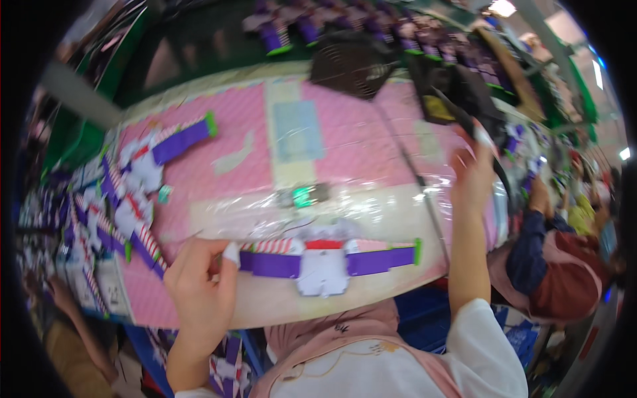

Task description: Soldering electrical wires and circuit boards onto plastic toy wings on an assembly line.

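A toy wing pack (323, 266) lies on the near side of the table, with a white body, purple wings, red-and-white stripes and a green tip. My left hand (202, 282) is closed at its left wing end, thumb and fingers pinched together there; a white cover sits on a fingertip. Thin wires rise from the pack's top edge. Raised at the far right, my right hand (470, 169) is blurred and wraps round a black soldering iron (456, 109), whose cord hangs beside the wrist. Next to it stands a black holder with a yellow sponge (438, 110).
More wing packs (136, 192) are piled at the left, and others (391, 26) line the back. A black fan (352, 65) stands at the rear. A small green-lit piece (304, 196) lies mid-table. At right, a co-worker (551, 272) sits close by.
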`<state>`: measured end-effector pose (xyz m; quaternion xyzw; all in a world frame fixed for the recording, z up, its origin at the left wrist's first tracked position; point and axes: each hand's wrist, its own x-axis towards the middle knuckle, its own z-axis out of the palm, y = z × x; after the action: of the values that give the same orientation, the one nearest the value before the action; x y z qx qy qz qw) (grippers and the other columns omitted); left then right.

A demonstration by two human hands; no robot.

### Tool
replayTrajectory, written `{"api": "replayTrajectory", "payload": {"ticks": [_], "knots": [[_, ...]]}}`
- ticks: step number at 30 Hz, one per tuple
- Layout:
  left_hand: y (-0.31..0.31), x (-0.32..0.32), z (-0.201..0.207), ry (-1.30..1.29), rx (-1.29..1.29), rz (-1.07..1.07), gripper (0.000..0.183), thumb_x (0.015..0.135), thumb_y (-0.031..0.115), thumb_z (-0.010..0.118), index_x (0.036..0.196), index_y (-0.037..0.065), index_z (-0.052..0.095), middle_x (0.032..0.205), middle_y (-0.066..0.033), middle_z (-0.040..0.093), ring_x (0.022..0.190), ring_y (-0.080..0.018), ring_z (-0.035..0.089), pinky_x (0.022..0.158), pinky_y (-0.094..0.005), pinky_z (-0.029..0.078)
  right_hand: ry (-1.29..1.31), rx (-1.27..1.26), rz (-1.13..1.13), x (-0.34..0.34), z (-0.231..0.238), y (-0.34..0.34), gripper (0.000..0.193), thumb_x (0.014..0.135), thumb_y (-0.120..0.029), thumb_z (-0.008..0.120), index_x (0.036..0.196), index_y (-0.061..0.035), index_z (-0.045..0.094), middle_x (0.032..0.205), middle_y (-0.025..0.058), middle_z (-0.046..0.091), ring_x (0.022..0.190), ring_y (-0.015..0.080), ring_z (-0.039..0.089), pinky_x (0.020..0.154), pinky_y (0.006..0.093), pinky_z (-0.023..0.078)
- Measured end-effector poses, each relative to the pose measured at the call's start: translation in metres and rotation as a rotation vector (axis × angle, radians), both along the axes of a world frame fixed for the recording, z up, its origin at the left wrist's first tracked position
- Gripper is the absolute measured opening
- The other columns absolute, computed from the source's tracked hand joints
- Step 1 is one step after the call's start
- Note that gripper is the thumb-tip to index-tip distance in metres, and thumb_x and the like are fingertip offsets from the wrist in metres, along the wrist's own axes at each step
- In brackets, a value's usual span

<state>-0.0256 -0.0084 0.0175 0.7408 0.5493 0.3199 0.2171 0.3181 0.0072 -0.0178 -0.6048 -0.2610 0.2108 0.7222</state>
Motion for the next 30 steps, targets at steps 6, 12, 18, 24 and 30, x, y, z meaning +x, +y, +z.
{"api": "replayTrajectory", "payload": {"ticks": [6, 12, 18, 24, 30], "knots": [[-0.003, 0.005, -0.004, 0.029, -0.018, -0.069, 0.009, 0.07, -0.001, 0.066, 0.075, 0.0, 0.059, 0.061, -0.0082, 0.053, 0.048, -0.0168, 0.05, 0.042, -0.0273, 0.037, 0.313, -0.028, 0.344, -0.09, -0.023, -0.061, 0.023, 0.088, -0.024, 0.052, 0.086, -0.0007, 0.051, 0.062, 0.0077, 0.053, 0.042, 0.0093, 0.041, 0.039, 0.0204, 0.031], [0.0, 0.011, -0.008, 0.021, -0.023, -0.119, 0.009, 0.069, -0.002, 0.066, 0.075, -0.001, 0.059, 0.063, -0.0093, 0.055, 0.051, -0.0184, 0.054, 0.045, -0.0276, 0.041, 0.396, -0.139, 0.385, -0.09, -0.031, -0.05, 0.022, 0.087, -0.021, 0.053, 0.076, -0.002, 0.051, 0.056, 0.0061, 0.051, 0.038, 0.0078, 0.037, 0.036, 0.0206, 0.028], [0.004, 0.015, -0.009, 0.051, -0.024, -0.118, 0.009, 0.069, -0.002, 0.065, 0.075, -0.001, 0.059, 0.064, -0.0093, 0.056, 0.052, -0.019, 0.054, 0.045, -0.0285, 0.042, 0.397, -0.183, 0.422, -0.091, -0.027, -0.044, 0.023, 0.088, -0.02, 0.053, 0.075, -0.0019, 0.051, 0.056, 0.0067, 0.052, 0.038, 0.0075, 0.038, 0.036, 0.0198, 0.029], [0.005, 0.017, -0.008, 0.082, -0.038, -0.122, 0.008, 0.07, -0.002, 0.065, 0.075, -0.001, 0.059, 0.063, -0.0092, 0.055, 0.051, -0.0186, 0.053, 0.045, -0.0282, 0.041, 0.388, -0.223, 0.44, -0.092, -0.023, -0.043, 0.022, 0.088, -0.02, 0.054, 0.074, -0.002, 0.051, 0.057, 0.0066, 0.053, 0.038, 0.0074, 0.039, 0.036, 0.0197, 0.029], [0.002, 0.016, -0.001, 0.085, -0.063, -0.11, 0.009, 0.069, -0.002, 0.066, 0.074, -0.001, 0.058, 0.063, -0.0096, 0.055, 0.052, -0.0195, 0.054, 0.046, -0.0286, 0.041, 0.424, -0.187, 0.38, -0.091, -0.026, -0.046, 0.022, 0.087, -0.02, 0.053, 0.075, -0.0022, 0.051, 0.055, 0.006, 0.051, 0.037, 0.0069, 0.037, 0.035, 0.0194, 0.028]]}}
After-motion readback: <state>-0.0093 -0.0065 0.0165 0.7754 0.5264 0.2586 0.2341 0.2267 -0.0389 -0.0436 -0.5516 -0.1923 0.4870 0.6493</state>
